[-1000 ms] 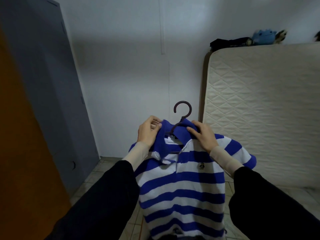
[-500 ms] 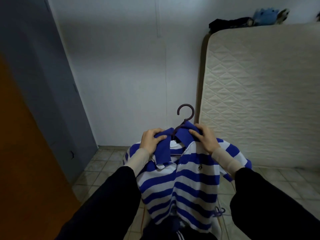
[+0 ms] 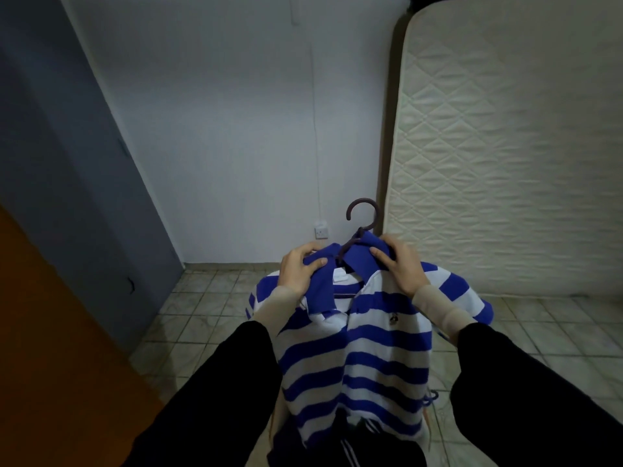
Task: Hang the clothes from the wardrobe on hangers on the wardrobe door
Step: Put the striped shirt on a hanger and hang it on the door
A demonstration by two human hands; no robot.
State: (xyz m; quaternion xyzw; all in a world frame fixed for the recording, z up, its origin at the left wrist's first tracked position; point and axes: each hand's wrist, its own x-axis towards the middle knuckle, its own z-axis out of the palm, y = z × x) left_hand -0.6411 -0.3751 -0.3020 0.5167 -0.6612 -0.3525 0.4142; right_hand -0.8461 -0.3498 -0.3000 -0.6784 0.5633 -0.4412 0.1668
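A blue and white striped polo shirt (image 3: 357,358) hangs on a dark hanger whose hook (image 3: 361,214) sticks up above the blue collar. My left hand (image 3: 298,269) grips the left side of the collar, thumb on top of the fabric. My right hand (image 3: 401,262) grips the right side of the collar at the shoulder. The hanger's arms are hidden inside the shirt. The orange wardrobe door (image 3: 50,348) fills the lower left.
A grey door (image 3: 67,183) stands left of the white wall, which has a socket (image 3: 321,230) low down. A quilted mattress (image 3: 505,156) leans upright on the right. Dark clothes (image 3: 354,443) lie below the shirt over the tiled floor (image 3: 209,308).
The shirt and both hands sank lower as my view tilted down toward the floor. My hands stayed on the collar, shifting their hold slightly.
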